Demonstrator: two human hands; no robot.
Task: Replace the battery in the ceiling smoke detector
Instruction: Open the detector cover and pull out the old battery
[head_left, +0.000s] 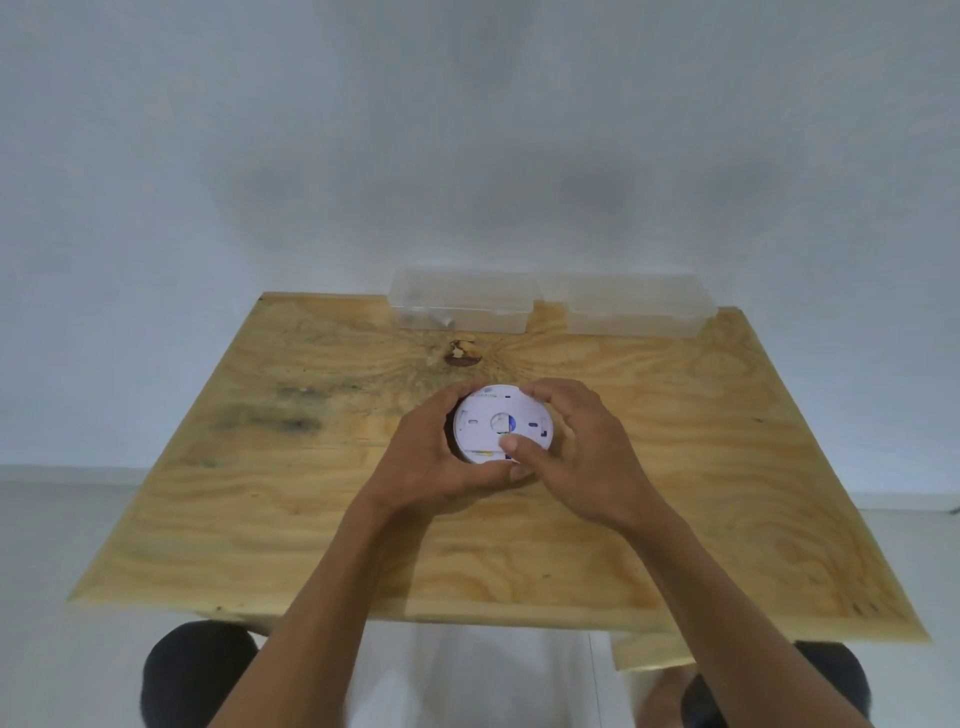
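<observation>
Both hands hold the round white smoke detector (500, 423) in the middle of the wooden desk (311, 519). The left hand (434, 465) and right hand (576, 457) curl around its sides. Two clear boxes (462, 304) sit at the back.

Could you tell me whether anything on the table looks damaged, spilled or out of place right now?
Nothing looks spilled or askew. The one blemish is a dark knot in the plywood table, with a chipped, rough look. Both hands, left and right, hold the smoke detector; two clear boxes stand at the far edge.
</observation>
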